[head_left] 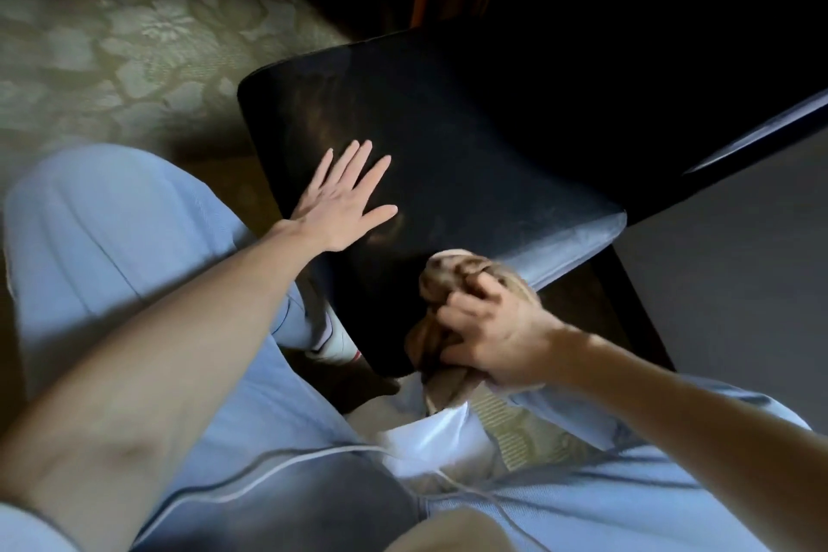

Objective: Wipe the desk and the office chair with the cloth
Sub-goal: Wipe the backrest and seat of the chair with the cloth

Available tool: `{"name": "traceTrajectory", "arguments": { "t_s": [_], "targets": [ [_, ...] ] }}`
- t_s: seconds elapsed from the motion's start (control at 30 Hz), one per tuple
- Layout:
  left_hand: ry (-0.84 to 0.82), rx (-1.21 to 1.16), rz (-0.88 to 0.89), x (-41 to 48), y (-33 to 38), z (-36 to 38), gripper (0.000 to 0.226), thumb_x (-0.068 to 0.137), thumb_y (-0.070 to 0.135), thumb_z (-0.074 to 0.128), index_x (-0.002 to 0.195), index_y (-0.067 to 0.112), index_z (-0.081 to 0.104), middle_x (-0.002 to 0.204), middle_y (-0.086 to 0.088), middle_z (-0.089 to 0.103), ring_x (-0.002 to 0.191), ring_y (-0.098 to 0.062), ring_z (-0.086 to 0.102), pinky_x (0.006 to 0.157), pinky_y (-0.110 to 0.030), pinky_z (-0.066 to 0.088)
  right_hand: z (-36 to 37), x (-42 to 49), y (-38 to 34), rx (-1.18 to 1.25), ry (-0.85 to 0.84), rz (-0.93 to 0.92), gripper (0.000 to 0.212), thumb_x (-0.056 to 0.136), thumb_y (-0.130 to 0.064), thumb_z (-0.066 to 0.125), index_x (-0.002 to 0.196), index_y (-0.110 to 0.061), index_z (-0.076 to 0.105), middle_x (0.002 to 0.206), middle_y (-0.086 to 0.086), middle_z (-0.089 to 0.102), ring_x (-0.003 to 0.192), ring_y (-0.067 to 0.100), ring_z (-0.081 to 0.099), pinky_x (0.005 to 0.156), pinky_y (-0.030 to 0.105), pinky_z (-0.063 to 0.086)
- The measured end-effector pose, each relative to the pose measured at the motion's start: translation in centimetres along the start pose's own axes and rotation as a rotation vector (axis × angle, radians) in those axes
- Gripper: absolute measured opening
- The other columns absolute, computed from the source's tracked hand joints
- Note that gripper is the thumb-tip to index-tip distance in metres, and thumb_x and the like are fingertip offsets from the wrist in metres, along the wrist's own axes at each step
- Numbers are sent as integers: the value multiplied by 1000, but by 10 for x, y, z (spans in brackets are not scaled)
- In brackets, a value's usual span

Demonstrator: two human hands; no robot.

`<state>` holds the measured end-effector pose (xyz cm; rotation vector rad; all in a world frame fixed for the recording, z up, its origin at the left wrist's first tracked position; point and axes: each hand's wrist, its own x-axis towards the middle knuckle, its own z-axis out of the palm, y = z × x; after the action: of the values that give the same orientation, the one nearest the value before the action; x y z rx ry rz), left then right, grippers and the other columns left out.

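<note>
The black office chair seat [448, 139] fills the middle of the view, and its padded edge catches light toward four o'clock. The left grip [340, 211] lies flat on the seat with fingers spread, at about eight o'clock from the seat's centre. A bunched brown cloth [441, 278], clutched in the right grip [493, 336], presses on the seat's near edge at six o'clock. Beneath the chair, a floral-patterned carpet [112, 58] spreads toward ten o'clock.
</note>
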<state>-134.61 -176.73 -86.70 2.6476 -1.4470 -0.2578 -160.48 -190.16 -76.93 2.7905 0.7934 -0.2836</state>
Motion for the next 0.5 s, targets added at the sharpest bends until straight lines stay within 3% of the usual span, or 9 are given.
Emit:
{"name": "traceTrajectory", "arguments": {
  "t_s": [0.1, 0.23, 0.33, 0.4, 0.5],
  "targets": [
    [47, -38, -40, -1, 3, -4, 75, 104, 61, 27, 165, 23, 7, 171, -15, -5, 158, -28, -9, 128, -47, -3, -12, 0, 25, 101, 172, 215, 47, 62, -40, 75, 109, -37, 77, 98, 4, 59, 95, 28, 56, 85, 45, 41],
    [175, -246, -155, -2, 5, -6, 64, 107, 46, 41, 162, 17, 24, 171, -17, 6, 159, -26, 0, 128, -44, -2, -24, 26, 42, 179, 276, 439, 71, 66, -41, 68, 137, -35, 62, 106, 10, 55, 96, 32, 53, 84, 50, 42],
    [225, -365, -294, -1, -7, -8, 58, 109, 37, 40, 159, 11, 31, 170, -19, 12, 158, -30, 6, 127, -44, 4, -18, 56, 48, 189, 186, 562, 97, 65, -54, 66, 155, -35, 36, 121, 16, 50, 107, 36, 50, 87, 52, 43],
    [241, -381, -388, 1, -15, -8, 57, 109, 34, 42, 157, 5, 33, 168, -22, 17, 157, -34, 11, 127, -45, 10, -6, 76, 51, 188, 65, 636, 107, 66, -67, 64, 160, -39, 21, 143, 19, 42, 127, 39, 42, 98, 57, 39],
    [142, -409, -406, 4, -17, -5, 65, 110, 39, 39, 161, 4, 19, 170, -20, 7, 158, -33, 4, 127, -43, 6, 12, 104, 48, 288, -90, 674, 108, 67, -77, 60, 158, -47, 11, 159, 14, 26, 144, 38, 23, 109, 64, 28]
  ]
}}
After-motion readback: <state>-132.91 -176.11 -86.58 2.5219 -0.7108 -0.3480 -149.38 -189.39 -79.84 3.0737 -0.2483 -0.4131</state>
